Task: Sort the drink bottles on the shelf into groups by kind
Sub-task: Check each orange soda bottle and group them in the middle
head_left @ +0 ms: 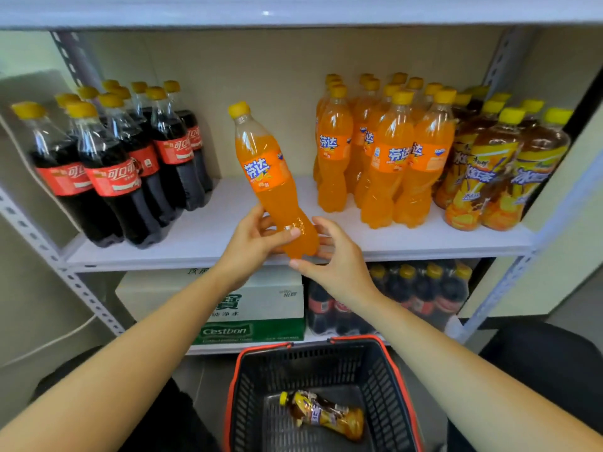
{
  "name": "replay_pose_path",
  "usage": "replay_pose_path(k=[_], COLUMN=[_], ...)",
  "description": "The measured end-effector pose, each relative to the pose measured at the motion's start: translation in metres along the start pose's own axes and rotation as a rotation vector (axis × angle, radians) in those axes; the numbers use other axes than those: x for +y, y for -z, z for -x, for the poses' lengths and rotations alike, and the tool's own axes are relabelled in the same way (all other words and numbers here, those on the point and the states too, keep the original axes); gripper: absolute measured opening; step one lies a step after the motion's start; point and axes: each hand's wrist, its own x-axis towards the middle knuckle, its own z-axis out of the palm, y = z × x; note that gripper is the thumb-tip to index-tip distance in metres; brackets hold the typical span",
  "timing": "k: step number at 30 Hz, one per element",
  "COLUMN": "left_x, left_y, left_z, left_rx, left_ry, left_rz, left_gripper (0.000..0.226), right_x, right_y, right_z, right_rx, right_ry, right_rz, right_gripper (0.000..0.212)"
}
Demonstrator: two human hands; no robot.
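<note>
I see the orange soda bottle (268, 172) over the gap in the shelf (212, 233), its long axis tilted, cap far-left, base near. The orange group (385, 158) stands to its right. My left hand (256, 238) grips the base, fingers curled round it. My right hand (332, 256) cups loosely beside the base; I cannot tell whether it touches.

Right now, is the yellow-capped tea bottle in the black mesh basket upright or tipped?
Tipped: the yellow-capped tea bottle lies on its side on the black basket floor, cap pointing left.
</note>
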Motion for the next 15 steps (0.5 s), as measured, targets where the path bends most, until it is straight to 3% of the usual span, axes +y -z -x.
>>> replay_pose_path(k=[3, 8, 15], left_x=[0.002, 0.016, 0.010], left_y=[-0.018, -0.028, -0.030], left_z=[0.021, 0.038, 0.048], left_rx=[-0.006, 0.022, 0.119], left_ry=[0.003, -0.036, -0.045], left_rz=[0.017, -0.031, 0.250], left_gripper=[0.057, 0.035, 0.041], right_x=[0.001, 0.013, 0.035], right_y=[0.002, 0.019, 0.035], right_z=[0.016, 0.040, 0.068], right_rx=[0.061, 0.080, -0.036], right_ry=[0.014, -0.041, -0.197], right_rz=[-0.069, -0.196, -0.541], right_gripper=[0.063, 0.060, 0.060])
